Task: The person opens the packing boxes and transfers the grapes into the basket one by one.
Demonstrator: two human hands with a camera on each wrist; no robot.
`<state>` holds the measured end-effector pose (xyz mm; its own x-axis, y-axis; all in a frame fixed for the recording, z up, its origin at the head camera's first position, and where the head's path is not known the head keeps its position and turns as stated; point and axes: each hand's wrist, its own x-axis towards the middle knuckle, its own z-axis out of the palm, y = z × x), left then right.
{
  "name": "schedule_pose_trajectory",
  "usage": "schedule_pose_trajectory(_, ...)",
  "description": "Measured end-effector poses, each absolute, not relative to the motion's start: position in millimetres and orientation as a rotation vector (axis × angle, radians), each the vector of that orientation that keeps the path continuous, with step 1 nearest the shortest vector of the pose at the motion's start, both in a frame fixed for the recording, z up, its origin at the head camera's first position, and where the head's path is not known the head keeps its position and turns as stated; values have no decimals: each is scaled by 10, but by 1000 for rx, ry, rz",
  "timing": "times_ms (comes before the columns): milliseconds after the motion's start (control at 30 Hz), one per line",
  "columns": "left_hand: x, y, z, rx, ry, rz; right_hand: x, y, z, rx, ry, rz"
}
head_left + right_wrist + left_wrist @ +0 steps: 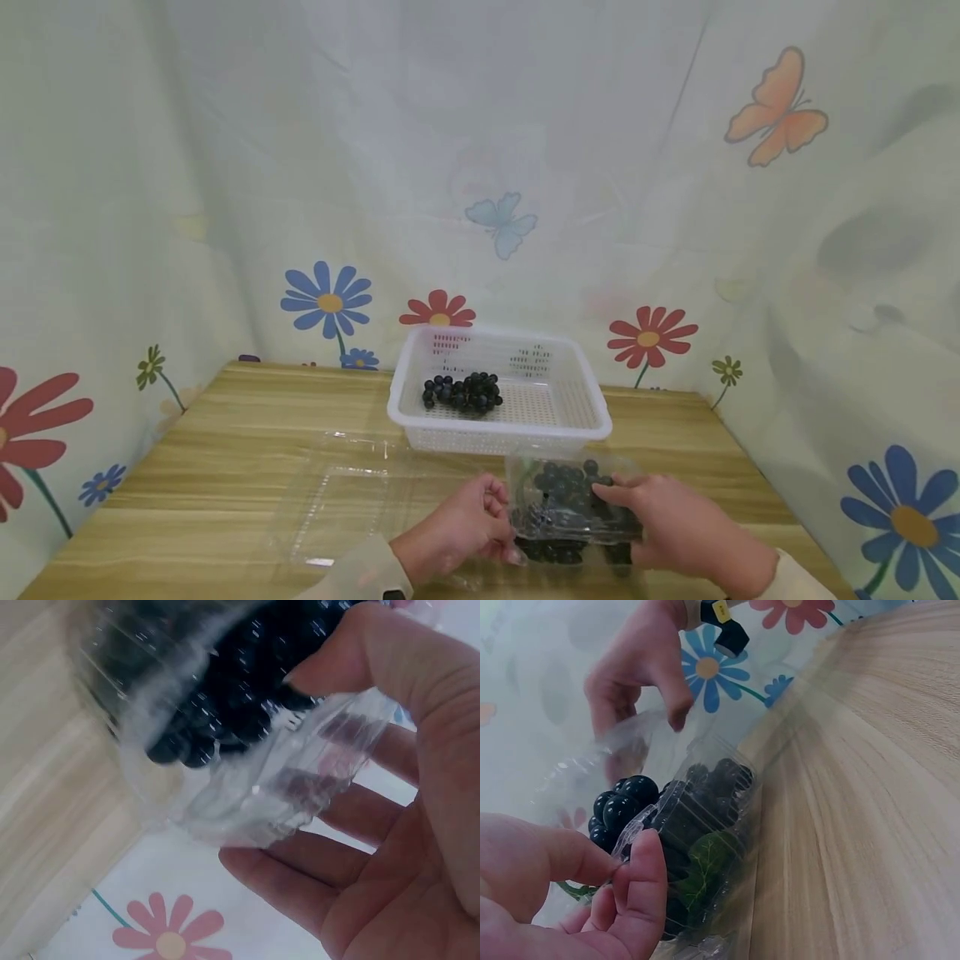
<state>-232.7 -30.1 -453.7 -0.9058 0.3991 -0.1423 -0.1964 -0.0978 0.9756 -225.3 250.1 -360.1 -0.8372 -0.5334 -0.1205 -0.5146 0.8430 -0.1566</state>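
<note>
Head view: hands clamped on clear container; dark grapes inside; basket behind.

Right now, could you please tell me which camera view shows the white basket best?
The head view: it shows the white basket nearly whole, with dark grapes inside. Neither wrist view shows any of it.

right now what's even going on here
Someone is handling a clear container of dark grapes at a table. The fingers of the left hand pinch its edge while the right hand grips its other side. Behind it, another dark bunch lies in a white basket, and more clear plastic lies off to the left.
</note>
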Motion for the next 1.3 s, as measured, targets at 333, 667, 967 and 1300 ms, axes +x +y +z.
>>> schedule_pose_trajectory(333, -2401, -386, -4430, 257, 1849, 1918, -2298, 2663, -3392, -1001, 2782, -495)
schedule_pose_trajectory(667, -2501, -442, -4409, 266, 1909, 1814, -2342, 2829, -3226, -1036, 2801, -668)
schedule_pose_trajectory(967, -2557, -470, -4408, 258, 1973, 1750, -2383, 2921, -3229, -1112, 2752, -888)
schedule_pose_trajectory(1300, -2593, -534, -4392, 327, 2116, 1668, -2326, 3087, -3205, -910, 2769, -932)
